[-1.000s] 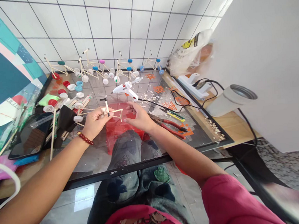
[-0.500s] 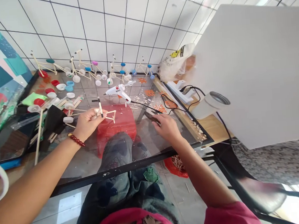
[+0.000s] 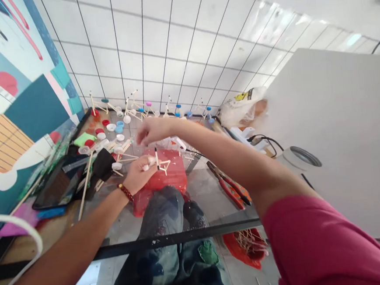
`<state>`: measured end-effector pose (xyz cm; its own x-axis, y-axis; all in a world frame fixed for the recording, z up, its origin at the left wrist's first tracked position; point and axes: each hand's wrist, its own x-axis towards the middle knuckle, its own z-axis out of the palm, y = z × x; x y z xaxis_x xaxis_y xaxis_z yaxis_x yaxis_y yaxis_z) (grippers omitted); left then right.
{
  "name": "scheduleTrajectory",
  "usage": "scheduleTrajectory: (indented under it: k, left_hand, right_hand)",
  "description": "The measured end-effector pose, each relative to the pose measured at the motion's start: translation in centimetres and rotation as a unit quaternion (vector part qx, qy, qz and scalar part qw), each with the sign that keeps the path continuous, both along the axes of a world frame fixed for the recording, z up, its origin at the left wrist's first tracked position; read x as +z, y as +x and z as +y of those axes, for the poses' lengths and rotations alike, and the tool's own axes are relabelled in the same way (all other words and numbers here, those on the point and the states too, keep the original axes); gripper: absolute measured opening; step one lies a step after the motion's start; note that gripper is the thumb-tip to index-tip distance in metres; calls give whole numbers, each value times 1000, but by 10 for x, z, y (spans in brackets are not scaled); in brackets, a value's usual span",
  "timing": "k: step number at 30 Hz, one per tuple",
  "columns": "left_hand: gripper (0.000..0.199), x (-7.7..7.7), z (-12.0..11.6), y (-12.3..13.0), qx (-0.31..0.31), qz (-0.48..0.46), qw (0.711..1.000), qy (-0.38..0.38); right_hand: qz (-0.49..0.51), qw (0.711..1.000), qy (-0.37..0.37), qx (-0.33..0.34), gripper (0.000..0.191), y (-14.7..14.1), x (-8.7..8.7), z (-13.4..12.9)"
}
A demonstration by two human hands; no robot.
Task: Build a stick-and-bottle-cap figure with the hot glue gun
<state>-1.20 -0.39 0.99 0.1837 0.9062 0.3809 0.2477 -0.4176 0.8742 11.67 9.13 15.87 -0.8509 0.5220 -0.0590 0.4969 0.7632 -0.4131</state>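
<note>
My left hand [image 3: 140, 173] pinches a small wooden stick frame [image 3: 164, 165] with a black-tipped upright, above the red stool seen through the glass. A white piece shows at its fingertips. My right hand [image 3: 154, 130] reaches across to the left over the table, its fingers loosely bent downward and apart, with nothing visible in them. It is nearest the loose bottle caps [image 3: 119, 129]. Red-handled pliers [image 3: 229, 184] lie on the glass under my right forearm. That forearm partly hides the white glue gun [image 3: 178, 143].
Along the tiled wall stand several stick-and-cap models [image 3: 127, 110]. At left lie a dark tablet [image 3: 57, 183], a black wrap [image 3: 103, 163] and loose sticks. A power strip [image 3: 242, 132] and a plastic bag [image 3: 245, 109] are at right. A red bag of sticks [image 3: 246, 245] sits below the table edge.
My right hand has let go of the pliers, which now lie on the glass, and has moved far left across the table. My left hand still holds the stick frame. The view has shifted.
</note>
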Motion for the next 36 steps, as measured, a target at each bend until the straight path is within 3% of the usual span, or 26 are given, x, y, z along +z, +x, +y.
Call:
scheduleTrajectory:
  k: [3, 9, 17, 25, 29, 33, 36]
  left_hand:
    - [19, 3, -1, 0, -19, -1, 1000, 8]
    - [19, 2, -2, 1, -27, -29, 999, -9]
    - [20, 2, -2, 2, -32, -61, 997, -41]
    - [38, 2, -3, 2, -9, -60, 997, -48]
    - [28, 2, -3, 1, -19, -56, 997, -48]
    - [22, 0, 0, 0, -24, -50, 998, -27]
    - [21, -3, 2, 0, -20, -37, 999, -28]
  right_hand:
    - [-139, 990, 3, 15, 28, -32, -24, 21]
    - [-162, 977, 21, 136, 58, -48, -55, 41]
    - [-160, 963, 47, 212, 65, -59, -62, 32]
    - [-76, 973, 72, 207, 57, -51, -71, 32]
    - [28, 986, 86, 137, 53, -33, -56, 40]
    - [141, 982, 125, 27, 40, 9, -13, 27]
    - [202, 960, 175, -86, 25, 56, 20, -6]
